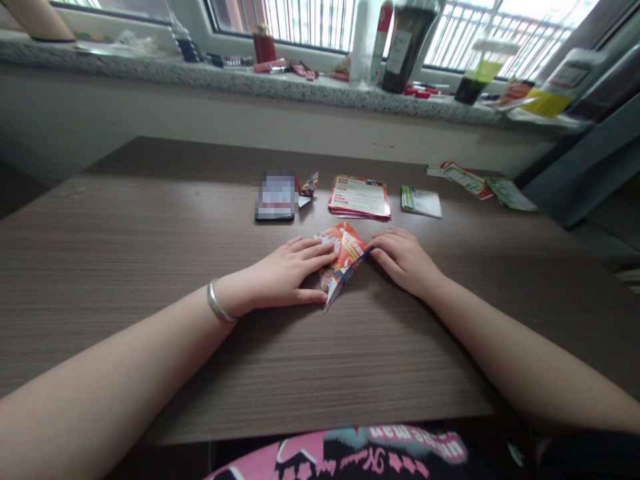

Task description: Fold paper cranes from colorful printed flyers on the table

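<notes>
- Left hand [285, 277]: pressed palm-down on the bench [150, 280], grip fully opened out, fingers straight and close together, clasping nothing, merely pinning the left half of a folded leaflet [345, 257].
- Right hand [403, 260]: knuckles up, fingers bent, tips touching the leaflet's right corner; impossible to tell whether pinching that corner or only pressing on it (thumb out of sight).
- Folded leaflet: orange-red print, creased into a pointed shape, flat on the bench between the two grips, lower point poking out just below the left fingertips.
- Silver bangle [217, 303] on the left wrist, just behind that grip.
- Beyond the left grip, well apart: a dark phone [275, 195] lying flat, with a small folded paper figure [309, 187] just beside it on the right.
- Beyond the gap between the grips: a stack of red-and-white leaflets [360, 197]; beyond the right grip, a smaller stack of green-printed cards [421, 201].
- Farther out, to the right of the right grip: loose leaflets [465, 179] near the bench's far edge.
- Far past both grips: a speckled windowsill [225, 77] carrying a dark bottle [407, 43] and small clutter too blurred to name.
</notes>
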Motion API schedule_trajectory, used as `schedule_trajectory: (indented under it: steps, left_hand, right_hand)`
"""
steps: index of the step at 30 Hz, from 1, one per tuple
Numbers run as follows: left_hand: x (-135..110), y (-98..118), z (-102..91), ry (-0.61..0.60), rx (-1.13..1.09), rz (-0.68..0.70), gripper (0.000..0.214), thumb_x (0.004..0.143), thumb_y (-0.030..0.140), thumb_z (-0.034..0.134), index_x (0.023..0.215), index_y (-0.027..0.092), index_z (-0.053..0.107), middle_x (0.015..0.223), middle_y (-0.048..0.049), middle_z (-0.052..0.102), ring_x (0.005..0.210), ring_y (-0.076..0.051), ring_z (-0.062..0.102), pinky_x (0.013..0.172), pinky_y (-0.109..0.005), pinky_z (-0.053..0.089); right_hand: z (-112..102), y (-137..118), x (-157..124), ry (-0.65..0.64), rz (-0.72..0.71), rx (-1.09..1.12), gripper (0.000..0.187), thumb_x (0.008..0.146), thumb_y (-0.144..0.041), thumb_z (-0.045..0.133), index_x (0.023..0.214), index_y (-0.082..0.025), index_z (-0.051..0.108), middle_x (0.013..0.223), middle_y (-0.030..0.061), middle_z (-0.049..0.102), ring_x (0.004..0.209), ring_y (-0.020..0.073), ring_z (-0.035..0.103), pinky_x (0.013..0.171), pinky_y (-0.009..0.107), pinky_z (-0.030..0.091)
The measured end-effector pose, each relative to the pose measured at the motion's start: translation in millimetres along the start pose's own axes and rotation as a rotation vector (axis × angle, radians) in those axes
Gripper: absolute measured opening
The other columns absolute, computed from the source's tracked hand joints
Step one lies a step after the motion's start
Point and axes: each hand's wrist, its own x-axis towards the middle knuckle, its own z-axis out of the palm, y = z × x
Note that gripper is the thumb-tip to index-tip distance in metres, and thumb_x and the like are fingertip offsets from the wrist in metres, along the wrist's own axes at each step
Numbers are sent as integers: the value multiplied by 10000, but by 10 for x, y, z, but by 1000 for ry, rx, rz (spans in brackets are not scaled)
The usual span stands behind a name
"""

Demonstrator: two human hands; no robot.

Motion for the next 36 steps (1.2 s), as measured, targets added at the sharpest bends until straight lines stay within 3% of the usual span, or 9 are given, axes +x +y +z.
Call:
schedule_trajectory:
  steps: [3,10,13,20,23,26,30,36]
  left_hand:
    - [15,-12,18,79,-5,21,702,879,561,568,1466,212,404,1537,-85,383,1413,-293,342,1173,-438,260]
    - [24,-32,67,199,-4,56,596,898,545,550,1402,232,489,1464,-68,481,1313,-280,444,1122,-414,343]
    - [19,-5,58,223,21,48,539,911,533,533,1358,232,531,1416,-70,520,1239,-283,485,1074,-423,384]
    - [4,161,-12,268,125,-76,383,949,430,475,1233,210,606,1191,-110,625,1024,-266,566,930,-426,463]
    - [2,192,-11,290,130,-114,379,954,444,447,1204,216,617,1154,-118,629,1041,-271,572,934,-428,464]
    - [6,162,21,294,105,-145,435,961,462,422,1273,199,575,1264,-125,597,1159,-288,540,1011,-452,432]
    - [17,68,71,247,28,-182,579,964,507,403,1413,145,446,1468,-126,464,1364,-288,394,1141,-458,324]
    - [27,10,84,226,-71,-157,573,952,467,447,1428,148,431,1489,-105,447,1411,-266,331,1176,-433,282]
  right_hand:
    - [-5,-6,-7,22,17,7,345,991,-299,367,928,-218,696,970,36,746,1065,227,617,1025,442,388]
    - [2,-57,-13,42,-52,-108,142,859,-290,577,762,-234,664,918,42,736,1078,252,605,1045,463,379]
    - [-8,-95,0,-13,-131,-74,98,851,-291,589,854,-236,671,1058,52,715,1092,245,591,1001,441,430]
    - [-8,-186,28,-156,-255,52,286,848,-248,583,1125,-231,647,1273,54,646,1210,239,545,1037,438,439]
    - [13,-191,23,-185,-266,75,365,849,-225,574,1211,-233,621,1333,44,617,1264,241,516,1069,452,426]
    - [24,-192,12,-207,-284,76,383,884,-253,554,1262,-231,609,1337,37,621,1282,243,507,1076,453,428]
    - [11,-191,4,-213,-295,82,342,925,-289,531,1242,-226,642,1309,25,644,1293,243,500,1079,447,431]
    - [1,-176,12,-214,-303,78,332,943,-305,519,1234,-225,657,1308,35,645,1280,248,518,1064,456,439]
